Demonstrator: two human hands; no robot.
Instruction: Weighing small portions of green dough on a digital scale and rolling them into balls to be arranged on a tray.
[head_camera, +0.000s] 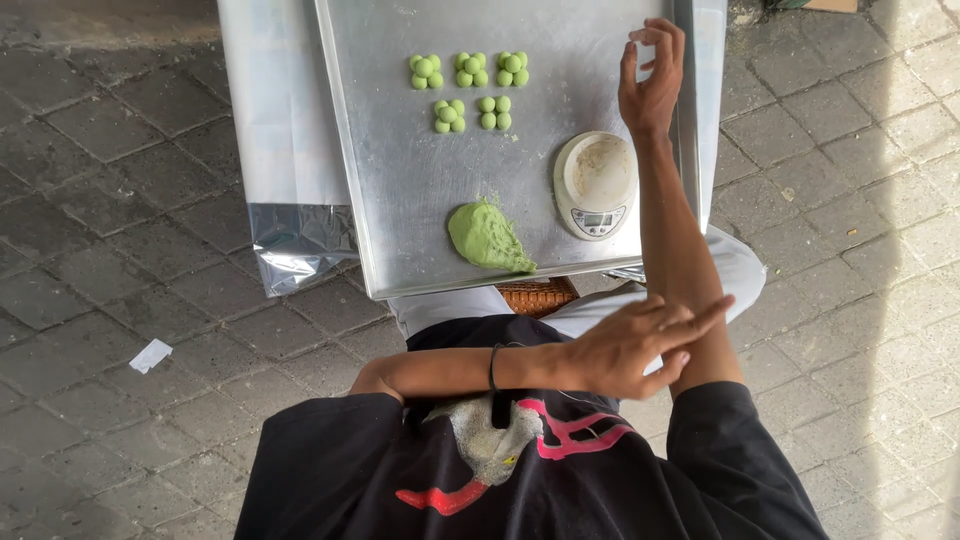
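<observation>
A clear plastic bag (285, 150), glossy and crumpled at its lower corner, is seen lying under the left edge of a large metal tray (400, 200), whose dull silver surface is scratched and dusted with crumbs. A scrap of white paper (151, 355) is left on the grey paving stones of the floor (100, 200), well apart from the tray. On the tray, five clusters of small green dough balls (466, 85) are set out in two rows (three above, two below), each ball smooth and round. A rough, ragged lump of green dough (488, 237) is placed near the tray's front edge, and just beside it a round white kitchen scale (596, 185) with a floury top and a small grey display is found. The right hand (652, 80) is raised over the tray's far right corner, fingers loosely curled and part open, nothing held. The left hand (640, 345) is laid across the right forearm, fingers spread flat, empty; a thin dark band (492, 367) is worn at its wrist.
</observation>
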